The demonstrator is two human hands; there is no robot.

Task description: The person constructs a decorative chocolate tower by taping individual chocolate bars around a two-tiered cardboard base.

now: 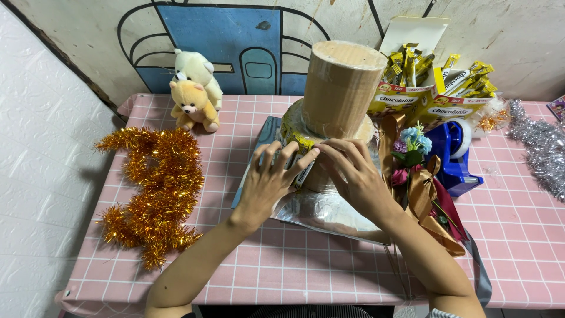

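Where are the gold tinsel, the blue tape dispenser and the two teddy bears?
gold tinsel (154, 191), head view, middle of the garland.
blue tape dispenser (454, 154), head view, on its blue body.
teddy bears (193, 106), head view, the orange bear's face.

On your pink checked worktop (282, 271), take the blue tape dispenser (454, 154) as your landmark. Just behind it you have open yellow boxes of snack bars (429, 88) against the wall. Right beside it, on its near left, lies a bunch of artificial flowers with gold ribbon (415, 171). Off to its right you see silver tinsel (544, 147). Far to its left, across the worktop, gold tinsel (156, 188) sprawls in a loose curl, and behind that tinsel two teddy bears (194, 91) sit, cream behind tan.
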